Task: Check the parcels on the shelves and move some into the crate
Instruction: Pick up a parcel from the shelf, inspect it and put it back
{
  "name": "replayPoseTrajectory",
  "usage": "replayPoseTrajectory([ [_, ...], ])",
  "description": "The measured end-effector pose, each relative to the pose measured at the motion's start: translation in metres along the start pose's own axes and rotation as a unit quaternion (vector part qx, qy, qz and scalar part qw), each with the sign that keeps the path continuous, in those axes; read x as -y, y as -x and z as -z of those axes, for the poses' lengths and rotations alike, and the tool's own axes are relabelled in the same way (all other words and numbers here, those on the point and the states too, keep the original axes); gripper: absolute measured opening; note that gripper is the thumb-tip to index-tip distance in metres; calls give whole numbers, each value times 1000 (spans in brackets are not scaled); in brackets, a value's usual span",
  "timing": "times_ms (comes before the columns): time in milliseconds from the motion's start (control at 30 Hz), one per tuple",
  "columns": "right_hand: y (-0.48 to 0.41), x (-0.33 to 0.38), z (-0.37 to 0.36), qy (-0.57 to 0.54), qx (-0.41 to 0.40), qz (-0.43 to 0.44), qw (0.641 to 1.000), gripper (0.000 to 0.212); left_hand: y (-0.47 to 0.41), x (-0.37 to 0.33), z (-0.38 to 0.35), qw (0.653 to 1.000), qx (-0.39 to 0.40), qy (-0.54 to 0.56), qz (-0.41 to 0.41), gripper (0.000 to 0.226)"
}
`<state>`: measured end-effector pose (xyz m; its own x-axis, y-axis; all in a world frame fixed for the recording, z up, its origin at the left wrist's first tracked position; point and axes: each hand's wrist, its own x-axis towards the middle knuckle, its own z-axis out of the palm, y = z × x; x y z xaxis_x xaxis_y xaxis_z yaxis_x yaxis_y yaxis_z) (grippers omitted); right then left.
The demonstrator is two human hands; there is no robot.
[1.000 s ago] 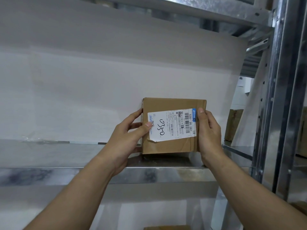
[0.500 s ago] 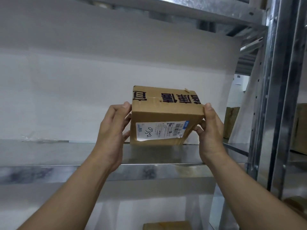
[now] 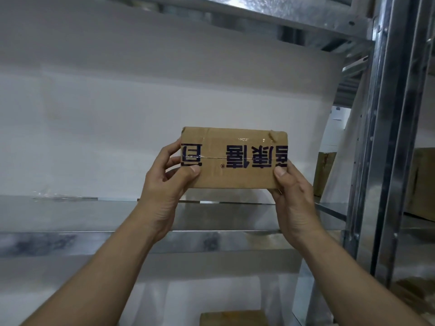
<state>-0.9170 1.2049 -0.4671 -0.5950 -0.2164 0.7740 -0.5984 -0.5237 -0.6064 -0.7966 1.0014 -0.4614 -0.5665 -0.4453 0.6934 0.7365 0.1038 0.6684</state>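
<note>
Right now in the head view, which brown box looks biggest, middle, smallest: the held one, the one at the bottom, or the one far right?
1. Held parcel.
2 and 3. Far-right box and bottom box: both cut off, unsure.

A white wall (image 3: 117,118) fills the back of the view, shaded grey along its upper part. A galvanized metal shelf (image 3: 70,217) runs across in front of it, its front lip mottled and dull. Another metal shelf (image 3: 270,10) spans overhead. At the right stands a perforated steel upright (image 3: 386,137), with a neighbouring bay beyond it. Light is soft and even, with faint glints on the metal.
</note>
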Motion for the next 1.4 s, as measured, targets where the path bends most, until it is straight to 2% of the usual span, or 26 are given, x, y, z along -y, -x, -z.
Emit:
replayPoseTrajectory([
  [133,0,0,1,0,-1,-6,1000,50,0,0,0,1000,-2,-13,4,69],
  [300,1,3,0,-14,-5,-16,1000,45,0,2,-1,1000,5,-18,4,68],
  [467,3,11,-2,-40,-17,-38,998,68,-2,4,2,1000,11,-24,-15,70],
  [533,1,11,-1,-41,-31,-44,998,90,-3,5,1,998,24,-42,-29,69],
  [567,0,12,-1,-47,-41,-43,997,94,-3,4,1,998,28,-39,-31,66],
  [700,-1,19,3,-74,-52,-35,995,68,0,-4,1,999,10,32,19,45],
  [800,0,21,6,-88,-55,-59,993,39,2,-5,-1,999,-4,36,29,31],
  [833,0,20,7,-88,-58,-64,992,36,2,-4,-1,999,-16,34,26,27],
  [867,-1,20,6,-85,-63,-70,992,35,2,-2,-2,999,-28,30,22,28],
  [933,-2,19,3,-72,-64,-68,993,30,0,0,-2,998,-46,25,22,50],
  [1000,0,16,-1,-53,-60,-67,995,34,-2,0,0,997,-64,26,39,64],
  [1400,6,11,-7,-42,-95,-86,991,39,-1,1,2,997,-63,-6,44,59],
])
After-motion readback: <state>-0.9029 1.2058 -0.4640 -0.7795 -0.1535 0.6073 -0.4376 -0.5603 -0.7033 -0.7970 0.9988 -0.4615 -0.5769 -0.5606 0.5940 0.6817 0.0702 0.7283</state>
